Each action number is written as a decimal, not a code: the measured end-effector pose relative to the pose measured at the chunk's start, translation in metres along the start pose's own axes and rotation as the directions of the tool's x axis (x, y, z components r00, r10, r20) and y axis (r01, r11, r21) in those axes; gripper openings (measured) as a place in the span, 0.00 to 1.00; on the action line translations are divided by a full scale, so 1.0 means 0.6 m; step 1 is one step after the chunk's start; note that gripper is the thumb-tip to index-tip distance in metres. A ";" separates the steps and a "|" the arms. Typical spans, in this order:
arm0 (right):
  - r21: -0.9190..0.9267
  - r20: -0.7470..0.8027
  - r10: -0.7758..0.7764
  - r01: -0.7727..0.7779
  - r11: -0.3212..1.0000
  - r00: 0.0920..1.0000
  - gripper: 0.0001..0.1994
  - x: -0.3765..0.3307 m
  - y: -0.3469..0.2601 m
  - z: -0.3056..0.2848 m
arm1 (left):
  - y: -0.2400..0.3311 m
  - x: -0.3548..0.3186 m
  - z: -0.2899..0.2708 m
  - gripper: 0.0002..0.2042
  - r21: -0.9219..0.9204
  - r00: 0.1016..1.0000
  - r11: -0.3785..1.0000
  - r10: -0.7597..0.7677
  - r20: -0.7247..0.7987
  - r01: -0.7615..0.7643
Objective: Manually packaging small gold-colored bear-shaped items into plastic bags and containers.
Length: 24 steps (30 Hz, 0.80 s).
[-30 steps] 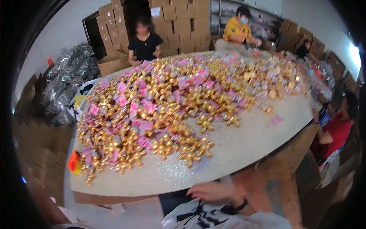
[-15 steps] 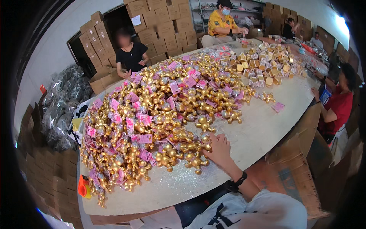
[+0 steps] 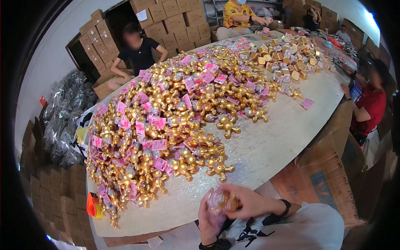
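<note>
Close to my body, at the table's near edge, I hold a shiny gold figurine (image 3: pixel 228 201) with a clear, pinkish plastic part on it. My left hand (image 3: pixel 206 218) is wrapped round its left side. The fingers of my right hand (image 3: pixel 249 201) close on it from the right. Motion blur hides its finer details. Just beyond my hands lies a big heap of similar gold figurines (image 3: pixel 183 166), many with pink cards (image 3: pixel 159 144) attached. One loose gold figurine (image 3: pixel 228 126) rests at the heap's right edge.
The heap spreads over a pale table (image 3: pixel 266 146). Gold blocks (image 3: pixel 287 62) are piled at the far right. An orange-and-yellow tape dispenser (image 3: pixel 94 206) stands at the left edge. Cardboard boxes (image 3: pixel 316 183) sit at my right. Several people work around the table.
My right hand has drawn back from the heap's edge with a gold figurine. My left hand has come into view and holds it too. The person in black has shifted left.
</note>
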State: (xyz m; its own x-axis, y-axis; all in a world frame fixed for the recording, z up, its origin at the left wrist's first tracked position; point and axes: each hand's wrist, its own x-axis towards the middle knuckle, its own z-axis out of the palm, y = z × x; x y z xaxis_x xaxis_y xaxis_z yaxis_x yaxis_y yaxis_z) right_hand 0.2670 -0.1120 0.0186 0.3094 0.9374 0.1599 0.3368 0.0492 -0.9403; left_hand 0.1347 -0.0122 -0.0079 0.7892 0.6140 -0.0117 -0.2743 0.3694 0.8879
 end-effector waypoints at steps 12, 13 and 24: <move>0.264 0.328 0.025 -0.117 0.958 0.944 0.39 -0.024 0.034 0.041 | 0.001 -0.055 -0.035 0.37 0.097 0.989 0.985 0.145 -0.014 -0.143; 0.302 0.275 -0.004 -0.082 0.950 0.961 0.39 -0.023 0.034 0.042 | -0.003 -0.054 -0.038 0.38 0.188 0.987 0.970 0.159 -0.020 -0.152; -0.068 0.060 0.001 0.003 0.998 0.998 0.35 -0.035 0.037 0.015 | 0.001 -0.049 -0.088 0.08 0.204 0.915 0.949 0.292 -0.280 -0.241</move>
State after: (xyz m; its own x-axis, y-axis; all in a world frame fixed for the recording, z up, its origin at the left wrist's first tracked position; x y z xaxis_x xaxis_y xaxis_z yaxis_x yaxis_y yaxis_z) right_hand 0.2599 -0.1273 -0.0085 0.2557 0.9564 0.1410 0.3976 0.0289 -0.9171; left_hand 0.0824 0.0067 -0.0310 0.4879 0.8646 0.1201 -0.3381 0.0603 0.9392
